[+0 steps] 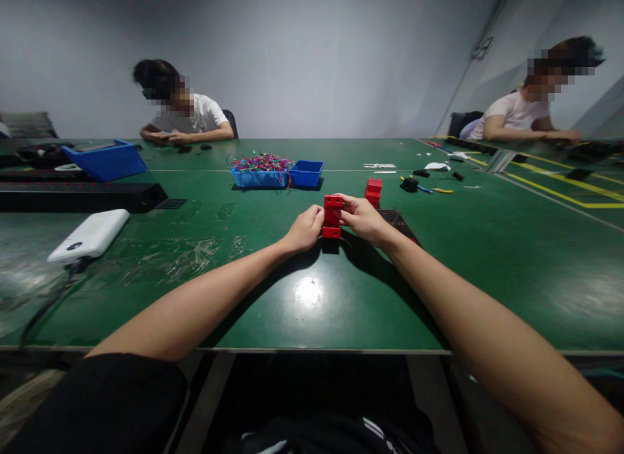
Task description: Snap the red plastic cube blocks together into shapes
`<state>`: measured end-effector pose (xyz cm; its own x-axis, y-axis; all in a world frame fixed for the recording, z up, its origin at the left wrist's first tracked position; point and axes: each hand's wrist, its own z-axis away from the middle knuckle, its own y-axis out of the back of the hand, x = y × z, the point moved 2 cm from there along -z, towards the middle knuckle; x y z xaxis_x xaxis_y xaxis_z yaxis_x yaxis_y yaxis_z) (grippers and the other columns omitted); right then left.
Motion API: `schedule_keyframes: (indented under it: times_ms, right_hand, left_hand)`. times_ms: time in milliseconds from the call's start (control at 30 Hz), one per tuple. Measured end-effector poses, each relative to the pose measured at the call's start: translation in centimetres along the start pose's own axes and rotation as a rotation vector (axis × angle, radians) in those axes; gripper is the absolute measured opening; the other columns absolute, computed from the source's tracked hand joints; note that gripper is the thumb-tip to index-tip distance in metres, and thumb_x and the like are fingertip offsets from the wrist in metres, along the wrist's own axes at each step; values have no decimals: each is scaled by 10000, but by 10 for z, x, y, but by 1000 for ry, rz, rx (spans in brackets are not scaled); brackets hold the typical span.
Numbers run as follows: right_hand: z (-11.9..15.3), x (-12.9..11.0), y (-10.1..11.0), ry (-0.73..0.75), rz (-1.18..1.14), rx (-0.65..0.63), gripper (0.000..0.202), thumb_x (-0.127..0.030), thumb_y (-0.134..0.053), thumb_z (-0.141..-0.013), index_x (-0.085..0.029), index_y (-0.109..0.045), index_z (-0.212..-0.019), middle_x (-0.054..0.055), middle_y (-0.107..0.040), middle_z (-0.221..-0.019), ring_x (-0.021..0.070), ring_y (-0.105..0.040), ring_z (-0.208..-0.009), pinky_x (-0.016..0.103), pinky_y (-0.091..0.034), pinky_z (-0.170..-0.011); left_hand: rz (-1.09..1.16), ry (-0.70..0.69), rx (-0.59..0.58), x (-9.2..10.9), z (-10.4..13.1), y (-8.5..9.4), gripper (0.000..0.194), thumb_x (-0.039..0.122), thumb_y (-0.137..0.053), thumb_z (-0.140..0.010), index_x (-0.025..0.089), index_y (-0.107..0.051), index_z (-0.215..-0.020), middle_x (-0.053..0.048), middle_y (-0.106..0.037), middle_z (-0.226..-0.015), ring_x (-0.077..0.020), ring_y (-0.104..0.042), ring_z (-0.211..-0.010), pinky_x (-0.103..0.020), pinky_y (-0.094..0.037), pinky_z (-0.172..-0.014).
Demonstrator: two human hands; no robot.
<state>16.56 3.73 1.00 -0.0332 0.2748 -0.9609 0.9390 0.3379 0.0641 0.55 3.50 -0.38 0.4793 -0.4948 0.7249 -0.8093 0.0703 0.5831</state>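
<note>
Between my two hands, just above the green tabletop, is a red block-like part point(332, 217) with a recessed middle and small holes at its top and bottom ends. My left hand point(306, 229) is closed, its fingertips gripping the left side. My right hand point(361, 218) is closed on the right side, with fingers at the upper part. A second red part point(374, 191) stands just behind my right hand. Beside that hand lies a dark flat box or tray point(400, 224), partly hidden by my wrist.
A blue bin point(258, 178) heaped with coloured wires stands beside another blue bin point(307, 173). At left are a white power bank point(90, 235) with a cable and a long black bar point(78, 196). Pliers point(433, 190) lie at right. Two people sit across the table.
</note>
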Motion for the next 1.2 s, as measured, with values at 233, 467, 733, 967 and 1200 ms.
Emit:
schedule_keyframes:
  times_ms: [233, 467, 733, 967, 1200]
  right_hand:
    - [2, -2, -1, -22, -32, 2, 345, -288, -764, -739, -181, -666, -1052, 19, -734, -950, 156, -689, -884, 312, -557, -862]
    - [2, -1, 0, -28, -17, -4, 345, -299, -757, -753, -179, -664, -1063, 25, -730, -954, 157, -688, -861, 316, -561, -843]
    - [1, -4, 0, -35, -3, -1, 354, -300, -767, -731, -180, -665, -1048, 21, -728, -946, 155, -686, -860, 313, -550, -844]
    - [2, -5, 0, -49, 14, 14, 366, -287, -760, -733, -179, -666, -1070, 26, -741, -960, 155, -692, -853, 315, -555, -849]
    - [2, -5, -1, -25, -1, 1, 355, -299, -764, -737, -178, -668, -1057, 27, -743, -971, 162, -699, -876, 335, -561, -884]
  left_hand:
    - [74, -8, -7, -4, 0, -1, 288, 349, -354, -980, 174, -582, -961, -74, -703, -935, -200, -642, -852, -330, -499, -819]
    - [61, -19, -10, -4, 0, -1, 294, 345, -346, -983, 172, -584, -968, -81, -706, -955, -202, -646, -864, -345, -504, -842]
    - [55, -16, 3, -3, 0, -1, 286, 340, -363, -975, 173, -595, -955, -81, -712, -944, -210, -650, -862, -356, -506, -851]
    - [32, -15, -9, -3, 0, -1, 307, 348, -342, -980, 172, -594, -977, -83, -715, -961, -207, -650, -875, -356, -508, -860]
    - [20, -9, -7, -2, 0, -1, 303, 342, -342, -985, 174, -594, -980, -80, -716, -966, -203, -649, -885, -352, -504, -871]
